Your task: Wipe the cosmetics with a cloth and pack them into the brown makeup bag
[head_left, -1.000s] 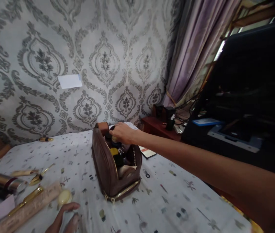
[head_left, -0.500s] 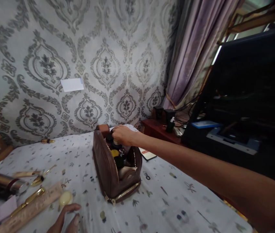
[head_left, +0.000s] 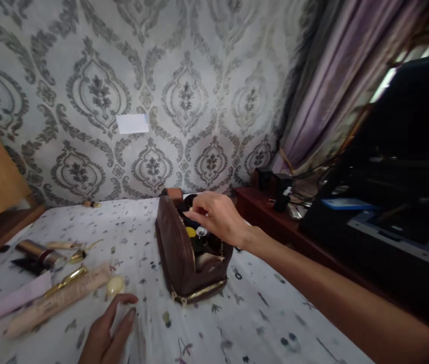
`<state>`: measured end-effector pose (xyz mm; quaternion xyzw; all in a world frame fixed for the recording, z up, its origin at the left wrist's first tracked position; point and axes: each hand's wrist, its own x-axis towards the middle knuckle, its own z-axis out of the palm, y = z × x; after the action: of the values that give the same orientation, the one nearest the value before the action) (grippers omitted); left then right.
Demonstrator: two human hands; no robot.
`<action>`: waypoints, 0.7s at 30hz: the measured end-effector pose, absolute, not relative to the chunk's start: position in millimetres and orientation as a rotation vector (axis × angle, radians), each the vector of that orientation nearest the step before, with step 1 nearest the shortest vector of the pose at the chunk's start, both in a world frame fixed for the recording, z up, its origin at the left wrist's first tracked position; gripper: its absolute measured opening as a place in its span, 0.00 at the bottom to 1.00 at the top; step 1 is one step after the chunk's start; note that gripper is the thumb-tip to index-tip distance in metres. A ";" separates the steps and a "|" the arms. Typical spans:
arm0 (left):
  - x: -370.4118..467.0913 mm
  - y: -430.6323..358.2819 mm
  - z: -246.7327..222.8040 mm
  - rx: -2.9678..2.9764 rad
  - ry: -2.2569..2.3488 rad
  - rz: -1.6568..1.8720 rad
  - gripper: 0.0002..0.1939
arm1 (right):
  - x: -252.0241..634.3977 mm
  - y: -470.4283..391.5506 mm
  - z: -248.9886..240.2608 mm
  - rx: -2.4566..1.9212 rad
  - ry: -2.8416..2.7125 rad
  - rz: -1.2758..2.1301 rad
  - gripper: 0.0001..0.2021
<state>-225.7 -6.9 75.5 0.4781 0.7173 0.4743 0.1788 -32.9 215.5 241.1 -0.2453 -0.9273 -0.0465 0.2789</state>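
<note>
A brown zippered bag [head_left: 174,253] stands open on the patterned white cloth [head_left: 199,333], with dark containers, a yellow item [head_left: 191,232] and a clear-topped item [head_left: 201,232] inside. Above its opening is my right hand [head_left: 218,215], thumb and fingers pinched together at a dark round item that I cannot make out. My left hand [head_left: 113,326] rests low on the cloth, thumb and index finger apart, holding nothing. Just beyond its fingertips lies a round cream-coloured item [head_left: 115,286].
On the left lie a beige tube [head_left: 58,301], a pink tube [head_left: 13,301], a gold pen-like item [head_left: 66,281] and a metallic cylinder [head_left: 42,253]. A small gold item [head_left: 91,203] lies near the wall. A dark screen [head_left: 399,167] stands at right.
My right hand has lifted slightly out of the bag and turned, showing its thumb side. The camera view has shifted left. My left hand keeps nearly the same pose.
</note>
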 end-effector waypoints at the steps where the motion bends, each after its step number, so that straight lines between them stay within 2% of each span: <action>1: -226.7 -6.7 76.0 1.382 2.019 1.323 0.20 | -33.0 205.2 236.1 -0.539 -2.423 -0.074 0.17; 5: -228.6 -6.8 80.5 1.431 1.990 1.237 0.19 | -41.1 154.5 210.8 -0.104 -2.352 0.141 0.19; 10: -233.0 -7.9 85.4 1.416 1.895 1.278 0.16 | -65.8 100.1 158.9 0.130 -2.380 0.458 0.12; 17: -242.3 -4.4 86.4 1.386 1.787 1.494 0.10 | -113.3 77.8 99.8 -0.292 -2.019 1.310 0.08; 21: -246.8 -1.8 93.6 1.218 1.788 1.582 0.11 | -134.3 76.3 85.1 -0.512 -1.725 1.725 0.13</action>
<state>-246.8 -1.8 93.6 0.4423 0.6494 0.5748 0.2286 -134.3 76.3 85.1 -0.1947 -0.6559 0.6559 0.3188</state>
